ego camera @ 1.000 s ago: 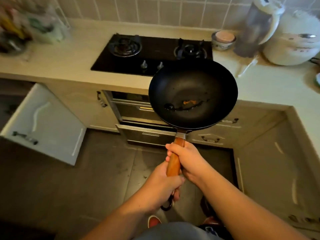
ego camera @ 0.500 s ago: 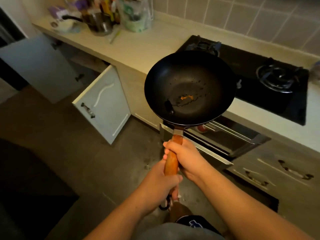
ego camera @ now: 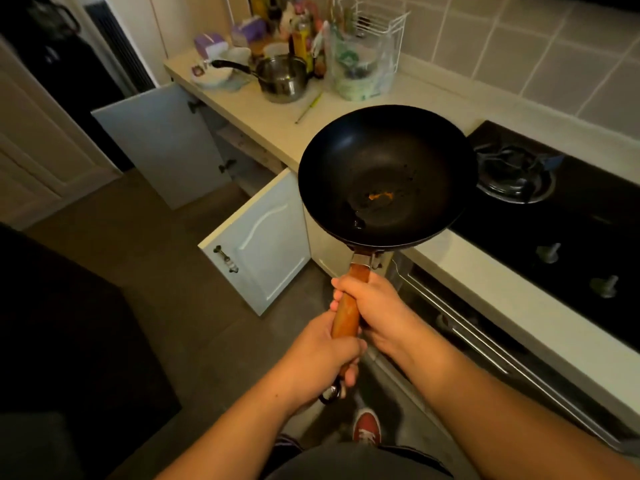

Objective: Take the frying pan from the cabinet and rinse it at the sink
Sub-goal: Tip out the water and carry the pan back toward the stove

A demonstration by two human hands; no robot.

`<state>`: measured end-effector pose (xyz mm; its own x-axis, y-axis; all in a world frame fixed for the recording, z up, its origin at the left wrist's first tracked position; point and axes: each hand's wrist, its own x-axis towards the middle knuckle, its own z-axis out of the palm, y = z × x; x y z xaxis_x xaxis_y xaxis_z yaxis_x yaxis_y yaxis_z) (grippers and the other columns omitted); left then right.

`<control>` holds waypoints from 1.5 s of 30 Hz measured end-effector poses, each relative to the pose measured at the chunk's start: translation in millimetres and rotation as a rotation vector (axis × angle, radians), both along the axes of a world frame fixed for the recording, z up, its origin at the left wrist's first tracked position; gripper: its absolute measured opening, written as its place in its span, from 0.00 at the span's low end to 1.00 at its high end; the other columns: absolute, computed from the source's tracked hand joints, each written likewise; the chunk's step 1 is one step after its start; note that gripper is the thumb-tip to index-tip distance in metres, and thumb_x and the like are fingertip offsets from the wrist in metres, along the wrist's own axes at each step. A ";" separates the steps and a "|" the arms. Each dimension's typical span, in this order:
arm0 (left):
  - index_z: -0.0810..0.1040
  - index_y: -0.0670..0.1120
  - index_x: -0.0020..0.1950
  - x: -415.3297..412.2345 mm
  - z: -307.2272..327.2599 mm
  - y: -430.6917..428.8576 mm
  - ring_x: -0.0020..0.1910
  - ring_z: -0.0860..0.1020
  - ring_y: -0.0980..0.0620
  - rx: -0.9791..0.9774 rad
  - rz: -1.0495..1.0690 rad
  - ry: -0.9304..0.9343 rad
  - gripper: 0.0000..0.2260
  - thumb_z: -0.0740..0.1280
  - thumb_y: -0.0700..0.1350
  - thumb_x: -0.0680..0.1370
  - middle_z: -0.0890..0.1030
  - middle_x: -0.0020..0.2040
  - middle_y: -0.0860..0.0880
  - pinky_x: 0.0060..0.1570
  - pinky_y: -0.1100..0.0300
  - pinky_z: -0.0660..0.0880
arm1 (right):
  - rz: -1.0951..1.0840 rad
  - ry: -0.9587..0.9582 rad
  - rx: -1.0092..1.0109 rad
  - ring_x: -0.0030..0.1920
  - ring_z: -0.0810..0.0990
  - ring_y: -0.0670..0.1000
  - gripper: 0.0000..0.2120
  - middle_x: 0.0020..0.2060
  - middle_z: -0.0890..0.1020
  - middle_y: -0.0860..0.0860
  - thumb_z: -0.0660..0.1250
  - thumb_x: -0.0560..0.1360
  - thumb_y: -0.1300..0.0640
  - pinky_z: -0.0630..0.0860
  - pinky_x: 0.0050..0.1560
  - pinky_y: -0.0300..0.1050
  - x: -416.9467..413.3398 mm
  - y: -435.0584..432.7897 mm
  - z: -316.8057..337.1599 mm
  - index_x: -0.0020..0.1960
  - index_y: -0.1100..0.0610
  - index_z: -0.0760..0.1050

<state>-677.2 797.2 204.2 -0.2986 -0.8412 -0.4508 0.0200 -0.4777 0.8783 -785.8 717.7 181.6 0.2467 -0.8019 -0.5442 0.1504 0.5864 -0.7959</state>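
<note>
I hold a black frying pan [ego camera: 384, 174] level in the air in front of the counter edge, with an orange food scrap and dark residue in its bottom. Its wooden handle [ego camera: 348, 311] points back toward me. My right hand [ego camera: 375, 308] grips the handle's upper part. My left hand [ego camera: 322, 355] grips the lower end, just above the hanging ring. The cabinet [ego camera: 242, 161] under the counter stands with both white doors [ego camera: 263, 237] swung out. No sink is in view.
A gas hob [ego camera: 554, 209] lies to the pan's right, with open pull-out drawers [ego camera: 485, 334] below it. At the counter's far end stand a steel saucepan [ego camera: 282, 77], bottles, a plastic bag [ego camera: 360, 71] and a wire rack. Dark floor spreads to the left.
The view has swung further left: the hob slid to the right edge and the far counter end with the saucepan came into view. Both hands keep the same grip on the pan.
</note>
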 end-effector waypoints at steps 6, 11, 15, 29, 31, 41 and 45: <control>0.71 0.42 0.47 41.4 -4.3 -67.4 0.21 0.73 0.55 0.062 0.020 -0.036 0.06 0.64 0.34 0.73 0.75 0.25 0.51 0.22 0.62 0.72 | -0.021 -0.007 0.016 0.30 0.83 0.47 0.04 0.28 0.81 0.51 0.70 0.74 0.60 0.80 0.37 0.43 41.3 -61.9 -1.0 0.41 0.57 0.78; 0.75 0.44 0.48 98.2 -20.2 -133.5 0.24 0.75 0.54 0.066 -0.097 -0.076 0.07 0.69 0.41 0.71 0.77 0.29 0.50 0.26 0.60 0.74 | -0.108 0.054 0.011 0.31 0.82 0.49 0.06 0.27 0.80 0.51 0.70 0.74 0.59 0.79 0.41 0.48 88.8 -115.0 -4.6 0.39 0.57 0.77; 0.77 0.47 0.48 140.2 -31.1 -188.2 0.23 0.78 0.54 0.115 -0.183 -0.212 0.05 0.69 0.41 0.74 0.80 0.25 0.50 0.25 0.64 0.75 | -0.226 0.001 -0.005 0.32 0.81 0.50 0.03 0.29 0.81 0.53 0.70 0.73 0.61 0.79 0.37 0.43 125.7 -150.1 -5.0 0.42 0.58 0.77; 0.79 0.49 0.43 158.6 -36.5 -328.2 0.25 0.75 0.54 0.081 -0.446 -0.104 0.02 0.67 0.44 0.71 0.77 0.27 0.50 0.27 0.62 0.73 | -0.460 0.013 0.008 0.30 0.79 0.49 0.05 0.30 0.77 0.55 0.66 0.77 0.64 0.79 0.34 0.40 134.8 -261.4 -6.8 0.42 0.63 0.75; 0.79 0.49 0.45 149.9 -39.7 -342.5 0.25 0.75 0.54 0.078 -0.452 -0.117 0.03 0.67 0.44 0.72 0.77 0.27 0.50 0.28 0.61 0.73 | -0.470 0.021 0.012 0.30 0.79 0.49 0.05 0.30 0.77 0.55 0.66 0.77 0.63 0.79 0.35 0.41 126.9 -274.2 -10.6 0.42 0.63 0.75; 0.77 0.46 0.41 105.7 -39.3 -400.2 0.22 0.73 0.53 0.060 -0.461 -0.118 0.03 0.68 0.44 0.70 0.75 0.25 0.49 0.25 0.63 0.71 | -0.494 -0.068 0.039 0.34 0.80 0.50 0.04 0.32 0.79 0.55 0.67 0.76 0.62 0.79 0.41 0.46 83.6 -330.0 -24.4 0.44 0.63 0.75; 0.79 0.55 0.31 90.4 -36.9 -413.9 0.22 0.73 0.53 0.044 -0.461 -0.137 0.09 0.67 0.45 0.71 0.76 0.25 0.50 0.25 0.63 0.71 | -0.488 -0.077 0.052 0.34 0.81 0.50 0.05 0.32 0.79 0.54 0.68 0.76 0.61 0.79 0.41 0.44 68.1 -343.5 -29.8 0.46 0.63 0.76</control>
<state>-586.8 383.3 167.3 -0.5714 -0.6146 -0.5439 -0.3166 -0.4464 0.8370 -717.7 374.2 151.8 -0.1095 -0.8065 -0.5811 0.4748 0.4711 -0.7434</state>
